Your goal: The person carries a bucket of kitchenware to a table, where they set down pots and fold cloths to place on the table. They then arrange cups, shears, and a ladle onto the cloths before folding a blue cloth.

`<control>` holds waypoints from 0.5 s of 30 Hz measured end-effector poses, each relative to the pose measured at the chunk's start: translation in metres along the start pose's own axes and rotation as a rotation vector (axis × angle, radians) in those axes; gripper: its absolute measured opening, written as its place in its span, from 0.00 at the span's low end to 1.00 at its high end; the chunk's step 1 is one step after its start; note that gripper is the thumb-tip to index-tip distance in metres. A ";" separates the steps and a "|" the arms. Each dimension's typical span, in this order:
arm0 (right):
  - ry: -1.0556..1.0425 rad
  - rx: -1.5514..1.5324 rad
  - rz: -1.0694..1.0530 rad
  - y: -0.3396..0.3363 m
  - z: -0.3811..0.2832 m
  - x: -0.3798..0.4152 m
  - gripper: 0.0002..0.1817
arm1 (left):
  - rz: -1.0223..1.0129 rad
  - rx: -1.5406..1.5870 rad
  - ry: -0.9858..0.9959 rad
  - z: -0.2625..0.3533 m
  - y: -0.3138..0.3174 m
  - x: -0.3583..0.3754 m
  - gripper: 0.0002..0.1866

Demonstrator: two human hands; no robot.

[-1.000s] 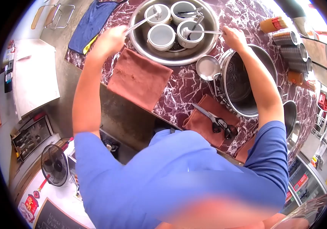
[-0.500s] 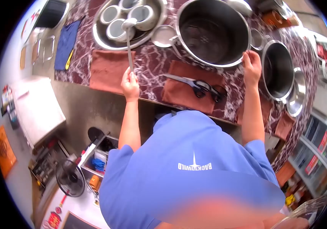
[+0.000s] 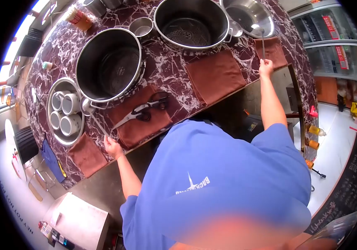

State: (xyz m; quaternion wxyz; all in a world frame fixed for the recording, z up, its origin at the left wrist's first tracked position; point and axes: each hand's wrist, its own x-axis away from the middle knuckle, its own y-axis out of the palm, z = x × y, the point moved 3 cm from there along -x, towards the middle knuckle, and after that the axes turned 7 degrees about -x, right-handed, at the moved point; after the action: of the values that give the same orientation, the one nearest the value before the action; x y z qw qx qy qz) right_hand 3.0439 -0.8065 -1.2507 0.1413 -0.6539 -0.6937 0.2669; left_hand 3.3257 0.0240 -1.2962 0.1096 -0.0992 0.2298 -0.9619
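Note:
My left hand [image 3: 112,148] is closed on the thin handle of a metal ladle [image 3: 99,125], whose head is at a small round metal dish [image 3: 87,104] beside the left pot. At the far right, my right hand [image 3: 266,68] grips a second long-handled utensil [image 3: 263,46]. Its far end reaches over the shallow steel bowl [image 3: 249,12], and its kind is hard to make out. Several white mugs [image 3: 71,104] stand in a round steel tray [image 3: 64,143] left of the pot. Black-handled scissors [image 3: 139,111] lie on a brown cloth [image 3: 128,135] between my hands.
Two deep steel pots, the left pot [image 3: 134,79] and the right pot [image 3: 191,46], stand on the marbled table [image 3: 178,87]. More folded cloths lie along its edge, including a large brown cloth [image 3: 213,77]. An orange-labelled cup [image 3: 78,18] stands at the back left.
The view has swung toward the right. My left hand's ladle has gone from over the mugs to the small dish. My right hand has left the pot rim and now holds a long-handled utensil.

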 end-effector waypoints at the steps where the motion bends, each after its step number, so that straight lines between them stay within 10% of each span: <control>1: -0.050 0.064 -0.039 0.006 -0.004 -0.006 0.15 | 0.018 -0.030 0.010 -0.006 0.001 -0.004 0.16; 8: -0.188 0.155 -0.396 0.073 -0.015 -0.011 0.17 | 0.096 -0.587 0.252 0.020 0.010 -0.002 0.20; 12: -0.418 0.213 -0.312 0.110 0.043 -0.054 0.20 | 0.009 -0.525 0.077 0.047 0.010 0.010 0.21; 15: -0.185 0.287 -0.399 0.112 0.009 -0.035 0.20 | 0.029 -0.412 0.121 0.031 0.010 -0.005 0.21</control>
State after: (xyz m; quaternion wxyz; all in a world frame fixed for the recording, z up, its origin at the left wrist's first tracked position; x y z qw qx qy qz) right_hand 3.1362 -0.8420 -1.3146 0.2185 -0.4504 -0.7738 0.3880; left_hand 3.3392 0.0039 -1.2743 0.0866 -0.0583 0.4291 -0.8972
